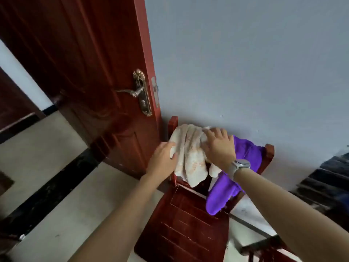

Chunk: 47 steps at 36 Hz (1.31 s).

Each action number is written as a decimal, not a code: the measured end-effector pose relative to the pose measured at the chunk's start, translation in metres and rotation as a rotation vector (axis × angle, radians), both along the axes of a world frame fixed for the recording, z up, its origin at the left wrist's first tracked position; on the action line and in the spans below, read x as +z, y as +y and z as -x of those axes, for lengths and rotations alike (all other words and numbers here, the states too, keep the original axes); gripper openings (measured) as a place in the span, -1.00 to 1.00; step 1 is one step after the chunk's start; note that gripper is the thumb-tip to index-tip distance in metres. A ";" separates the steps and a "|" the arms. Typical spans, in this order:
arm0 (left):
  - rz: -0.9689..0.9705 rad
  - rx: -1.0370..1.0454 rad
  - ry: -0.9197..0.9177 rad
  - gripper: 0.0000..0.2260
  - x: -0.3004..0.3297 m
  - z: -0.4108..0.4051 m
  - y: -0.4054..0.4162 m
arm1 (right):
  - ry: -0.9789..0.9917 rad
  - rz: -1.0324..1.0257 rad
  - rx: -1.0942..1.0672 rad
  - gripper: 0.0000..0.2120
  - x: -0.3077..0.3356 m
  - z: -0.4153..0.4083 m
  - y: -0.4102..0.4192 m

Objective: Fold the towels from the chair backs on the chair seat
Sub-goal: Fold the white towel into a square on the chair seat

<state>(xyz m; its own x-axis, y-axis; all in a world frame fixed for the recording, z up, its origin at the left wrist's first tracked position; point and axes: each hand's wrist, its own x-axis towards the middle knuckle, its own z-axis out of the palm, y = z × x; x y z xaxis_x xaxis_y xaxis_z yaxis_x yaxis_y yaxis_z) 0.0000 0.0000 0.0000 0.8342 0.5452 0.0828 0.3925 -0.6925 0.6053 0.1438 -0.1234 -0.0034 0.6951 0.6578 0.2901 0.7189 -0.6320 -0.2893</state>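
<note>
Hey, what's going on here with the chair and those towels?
A person is taking a white towel off the back of a red wooden chair. The left hand grips its left edge, and the right hand, wearing a watch, rests on its top. A purple towel hangs beside it, untouched. The seat is bare, so no folding has started.

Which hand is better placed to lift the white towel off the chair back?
Left, probably. Left hand already pinches the white towel's edge; right hand only lies flat on it atop the chair back.
</note>
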 end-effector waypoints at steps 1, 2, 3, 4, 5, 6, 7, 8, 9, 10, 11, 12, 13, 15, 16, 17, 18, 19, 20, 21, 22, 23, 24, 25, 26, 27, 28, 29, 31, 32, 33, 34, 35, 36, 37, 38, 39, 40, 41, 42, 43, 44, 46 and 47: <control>0.006 -0.010 -0.017 -0.67 -0.001 -0.009 0.007 | -0.002 0.098 0.012 -0.51 0.000 -0.008 0.008; 0.009 -0.020 -0.029 -0.67 -0.001 -0.018 0.014 | -0.017 0.190 0.024 -0.45 0.000 -0.014 0.016; 0.004 -0.029 -0.026 -0.69 -0.003 -0.025 0.019 | -0.046 0.263 0.042 -0.44 -0.003 -0.021 0.023; 0.002 -0.036 -0.012 -0.70 -0.004 -0.031 0.024 | -0.046 0.312 0.061 -0.49 -0.003 -0.025 0.029; 0.004 -0.044 -0.008 -0.69 -0.006 -0.036 0.029 | -0.065 0.335 0.066 -0.58 -0.005 -0.029 0.034; 0.010 -0.052 -0.005 -0.67 -0.009 -0.040 0.034 | -0.089 0.335 0.059 -0.67 -0.008 -0.032 0.039; 0.012 -0.063 -0.003 -0.63 -0.012 -0.042 0.039 | -0.112 0.326 0.044 -0.74 -0.011 -0.033 0.042; 0.009 -0.072 -0.006 -0.60 -0.015 -0.044 0.045 | -0.124 0.295 0.035 -0.79 -0.012 -0.034 0.044; 0.018 -0.079 -0.010 -0.58 -0.018 -0.045 0.049 | -0.138 0.251 0.035 -0.83 -0.014 -0.036 0.045; 0.032 -0.086 -0.020 -0.56 -0.020 -0.045 0.052 | -0.110 0.203 0.044 -0.86 -0.013 -0.035 0.046; 0.053 -0.094 -0.032 -0.54 -0.020 -0.044 0.054 | -0.079 0.146 0.036 -0.85 -0.011 -0.034 0.048; 0.072 -0.107 -0.054 -0.52 -0.020 -0.045 0.056 | -0.032 0.110 0.027 -0.82 -0.008 -0.032 0.049; 0.089 -0.120 -0.077 -0.49 -0.018 -0.044 0.057 | 0.011 0.069 0.012 -0.78 -0.005 -0.031 0.050; 0.113 -0.150 -0.136 -0.43 -0.014 -0.043 0.061 | 0.096 -0.036 0.014 -0.75 0.008 -0.026 0.053; 0.123 -0.163 -0.168 -0.39 -0.011 -0.042 0.062 | 0.133 -0.105 0.025 -0.73 0.015 -0.021 0.055; 0.141 -0.174 -0.195 -0.36 -0.007 -0.041 0.065 | 0.164 -0.175 0.037 -0.70 0.025 -0.015 0.058; 0.161 -0.186 -0.231 -0.32 -0.003 -0.039 0.068 | 0.194 -0.252 0.052 -0.68 0.033 -0.010 0.060; 0.176 -0.203 -0.271 -0.30 0.001 -0.036 0.070 | 0.228 -0.325 0.068 -0.69 0.042 -0.003 0.061; 0.177 -0.223 -0.317 -0.28 0.006 -0.034 0.073 | 0.254 -0.390 0.091 -0.71 0.049 0.003 0.062; 0.169 -0.244 -0.358 -0.29 0.012 -0.031 0.075 | 0.280 -0.439 0.114 -0.73 0.055 0.010 0.063; 0.150 -0.266 -0.395 -0.33 0.016 -0.028 0.077 | 0.313 -0.482 0.134 -0.73 0.061 0.019 0.062; 0.128 -0.284 -0.429 -0.39 0.019 -0.025 0.079 | 0.360 -0.517 0.143 -0.73 0.066 0.028 0.062; 0.113 -0.295 -0.463 -0.47 0.021 -0.021 0.080 | 0.414 -0.549 0.147 -0.74 0.069 0.038 0.060; 0.107 -0.298 -0.494 -0.58 0.024 -0.016 0.081 | 0.465 -0.575 0.141 -0.75 0.070 0.048 0.059; 0.116 -0.304 -0.511 -0.71 0.028 -0.009 0.081 | 0.500 -0.603 0.126 -0.75 0.069 0.058 0.057; 0.134 -0.327 -0.498 -0.82 0.031 0.001 0.080 | 0.514 -0.629 0.085 -0.74 0.065 0.068 0.052; 0.148 -0.348 -0.468 -0.90 0.032 0.010 0.078 | 0.528 -0.645 0.041 -0.71 0.060 0.076 0.048; 0.160 -0.362 -0.440 -0.94 0.031 0.018 0.076 | 0.544 -0.640 -0.003 -0.69 0.052 0.082 0.043; 0.192 -0.408 -0.380 -0.94 0.023 0.042 0.071 | 0.602 -0.549 -0.082 -0.74 0.033 0.102 0.031; 0.204 -0.439 -0.333 -0.96 0.016 0.053 0.070 | 0.636 -0.461 -0.093 -0.78 0.022 0.114 0.025; 0.204 -0.470 -0.274 -0.96 0.006 0.063 0.070 | 0.673 -0.362 -0.087 -0.80 0.010 0.126 0.018; 0.198 -0.501 -0.200 -0.95 -0.004 0.072 0.069 | 0.721 -0.269 -0.072 -0.80 -0.003 0.138 0.011; 0.189 -0.534 -0.123 -0.96 -0.014 0.081 0.069 | 0.783 -0.181 -0.066 -0.81 -0.015 0.150 0.004; 0.188 -0.576 -0.042 -0.96 -0.025 0.089 0.069 | 0.844 -0.102 -0.067 -0.81 -0.024 0.162 -0.003; 0.198 -0.620 0.034 -0.97 -0.033 0.096 0.069 | 0.893 -0.035 -0.073 -0.80 -0.032 0.173 -0.009; 0.216 -0.655 0.106 -0.96 -0.040 0.102 0.068 | 0.929 0.015 -0.079 -0.79 -0.039 0.182 -0.014; 0.235 -0.677 0.166 -0.95 -0.045 0.107 0.067 | 0.953 0.040 -0.093 -0.77 -0.045 0.190 -0.018; 0.252 -0.693 0.202 -0.94 -0.048 0.113 0.064 | 0.973 0.033 -0.116 -0.75 -0.051 0.198 -0.022; 0.268 -0.694 0.205 -0.94 -0.050 0.116 0.062 | 1.005 0.002 -0.153 -0.71 -0.055 0.204 -0.023; 0.303 -0.687 0.189 -0.93 -0.051 0.118 0.060 | 1.059 -0.059 -0.195 -0.68 -0.057 0.209 -0.024; 0.346 -0.663 0.160 -0.92 -0.050 0.120 0.058 | 1.128 -0.143 -0.236 -0.63 -0.059 0.215 -0.024; 0.398 -0.638 0.119 -0.91 -0.048 0.120 0.056 | 1.200 -0.233 -0.258 -0.59 -0.059 0.218 -0.024; 0.495 -0.590 0.013 -0.88 -0.042 0.116 0.053 | 1.311 -0.374 -0.266 -0.53 -0.059 0.224 -0.022; 0.533 -0.565 -0.022 -0.90 -0.040 0.112 0.053 | 1.332 -0.433 -0.262 -0.53 -0.059 0.225 -0.021</control>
